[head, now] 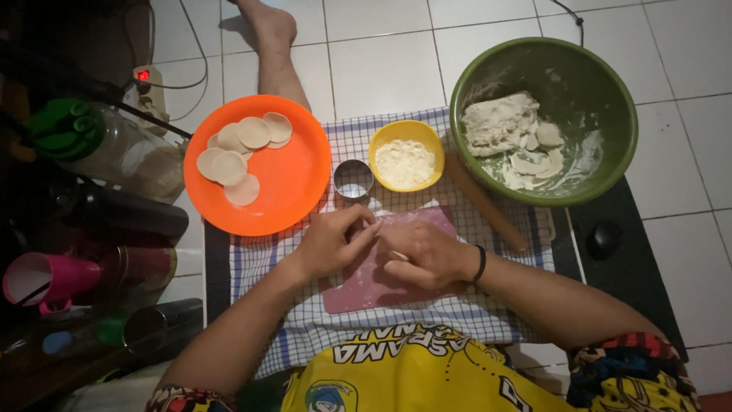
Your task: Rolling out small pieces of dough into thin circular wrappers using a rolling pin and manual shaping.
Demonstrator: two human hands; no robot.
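Nearest me, both hands meet on the pink mat (366,282): left hand (332,240) and right hand (427,252) fingers closed, pinching a dough piece (379,226); orange plate (293,179) beyond.

White tiled floor (396,69), dim light, dark clutter at the left.

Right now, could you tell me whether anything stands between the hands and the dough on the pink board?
Nothing visible does. The left hand and right hand already rest together on the pink board, with a pale piece of dough showing under the right hand's fingers.
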